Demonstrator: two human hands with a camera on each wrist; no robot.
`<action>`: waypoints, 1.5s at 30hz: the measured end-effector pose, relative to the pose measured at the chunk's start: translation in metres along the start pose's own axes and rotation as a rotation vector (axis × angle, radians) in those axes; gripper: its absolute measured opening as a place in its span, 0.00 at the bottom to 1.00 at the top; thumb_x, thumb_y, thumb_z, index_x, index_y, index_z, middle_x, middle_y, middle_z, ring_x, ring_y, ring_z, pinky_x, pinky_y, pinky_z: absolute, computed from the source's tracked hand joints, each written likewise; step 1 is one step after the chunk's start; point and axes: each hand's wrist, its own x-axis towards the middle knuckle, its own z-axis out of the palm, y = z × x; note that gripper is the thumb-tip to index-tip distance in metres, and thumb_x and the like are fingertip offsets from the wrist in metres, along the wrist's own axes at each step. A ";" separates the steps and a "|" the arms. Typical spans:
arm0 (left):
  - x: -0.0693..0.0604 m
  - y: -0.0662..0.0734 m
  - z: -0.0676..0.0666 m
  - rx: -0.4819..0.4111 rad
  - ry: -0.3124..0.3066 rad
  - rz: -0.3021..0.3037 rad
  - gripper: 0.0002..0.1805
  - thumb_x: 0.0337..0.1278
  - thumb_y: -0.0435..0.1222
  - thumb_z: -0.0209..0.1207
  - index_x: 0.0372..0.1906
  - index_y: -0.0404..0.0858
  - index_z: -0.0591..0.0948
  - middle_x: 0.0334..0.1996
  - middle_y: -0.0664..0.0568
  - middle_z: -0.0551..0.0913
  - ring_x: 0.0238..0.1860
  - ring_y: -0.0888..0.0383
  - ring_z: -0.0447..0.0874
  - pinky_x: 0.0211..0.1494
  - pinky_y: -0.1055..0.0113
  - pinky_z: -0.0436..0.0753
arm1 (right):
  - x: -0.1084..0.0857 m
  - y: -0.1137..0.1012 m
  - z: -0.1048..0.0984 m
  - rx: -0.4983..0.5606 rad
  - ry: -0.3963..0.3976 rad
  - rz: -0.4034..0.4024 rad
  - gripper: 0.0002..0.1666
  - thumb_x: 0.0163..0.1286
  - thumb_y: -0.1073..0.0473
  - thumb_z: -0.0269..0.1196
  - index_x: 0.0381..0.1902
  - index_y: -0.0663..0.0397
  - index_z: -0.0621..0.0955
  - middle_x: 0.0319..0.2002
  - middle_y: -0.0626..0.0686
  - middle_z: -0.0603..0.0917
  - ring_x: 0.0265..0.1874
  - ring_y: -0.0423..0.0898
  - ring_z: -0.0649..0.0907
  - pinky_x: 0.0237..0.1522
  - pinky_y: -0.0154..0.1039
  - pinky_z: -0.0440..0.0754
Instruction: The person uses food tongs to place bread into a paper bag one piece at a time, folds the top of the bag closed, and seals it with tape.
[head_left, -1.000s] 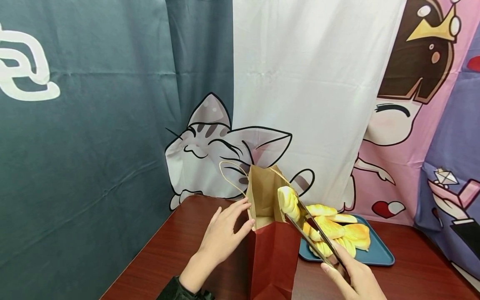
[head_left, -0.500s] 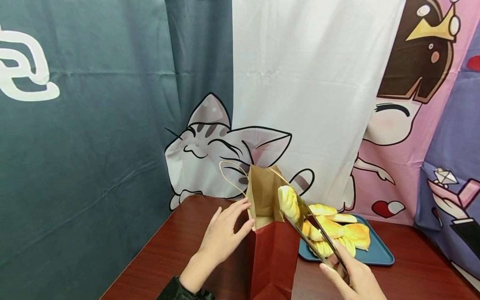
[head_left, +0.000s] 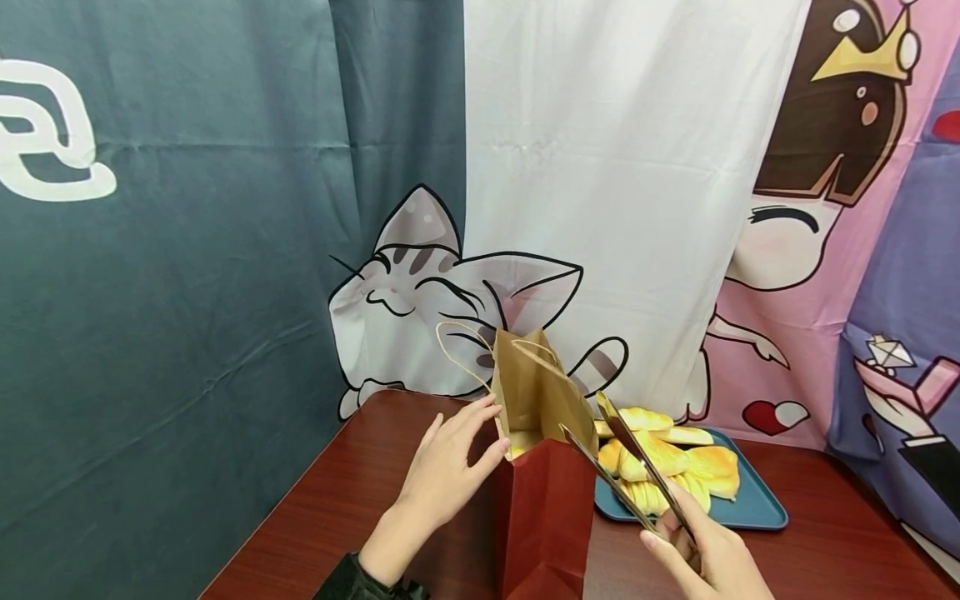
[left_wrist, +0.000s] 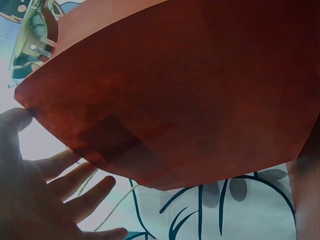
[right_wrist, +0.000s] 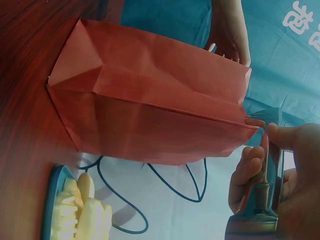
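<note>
A tall red paper bag (head_left: 543,517) with a brown inside and string handles stands upright on the table, its mouth spread. My left hand (head_left: 442,475) touches the bag's left rim, fingers extended and thumb at the near corner; the left wrist view shows this hand (left_wrist: 60,200) with its fingers spread along the edge. My right hand (head_left: 708,550) grips metal tongs (head_left: 647,467), whose two arms stand apart with nothing between the tips. The tips are by the bag's right rim. A small yellow patch of bread (head_left: 517,451) shows inside the bag; the rest is hidden.
Right of the bag lies a blue tray (head_left: 772,510) with several bread pieces (head_left: 708,468), partly behind the tongs. The dark red wooden table (head_left: 352,475) ends at a printed curtain (head_left: 615,183) behind.
The braided bread has left the tongs and dropped into the bag. The tongs' arms have spread, and the bag's right side has swung outward. My left hand has stayed in place.
</note>
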 end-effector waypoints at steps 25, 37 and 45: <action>-0.001 -0.001 0.001 -0.014 0.017 -0.005 0.26 0.66 0.54 0.56 0.65 0.50 0.77 0.71 0.64 0.71 0.72 0.59 0.70 0.78 0.40 0.58 | -0.003 0.034 -0.020 -0.079 0.168 0.133 0.23 0.66 0.57 0.68 0.56 0.51 0.73 0.24 0.35 0.72 0.17 0.28 0.69 0.18 0.29 0.65; -0.001 -0.001 0.000 -0.014 0.016 -0.010 0.27 0.67 0.55 0.55 0.65 0.51 0.77 0.71 0.64 0.71 0.71 0.58 0.71 0.77 0.40 0.58 | -0.002 0.055 -0.014 -0.141 0.003 0.286 0.32 0.68 0.47 0.66 0.62 0.56 0.69 0.28 0.44 0.76 0.18 0.29 0.71 0.21 0.30 0.68; -0.001 0.000 0.000 -0.021 0.014 -0.013 0.26 0.67 0.55 0.55 0.65 0.50 0.77 0.71 0.63 0.72 0.71 0.58 0.71 0.77 0.40 0.58 | 0.000 0.067 -0.007 -0.184 -0.095 0.327 0.42 0.67 0.42 0.67 0.68 0.58 0.65 0.28 0.43 0.75 0.16 0.31 0.72 0.20 0.31 0.68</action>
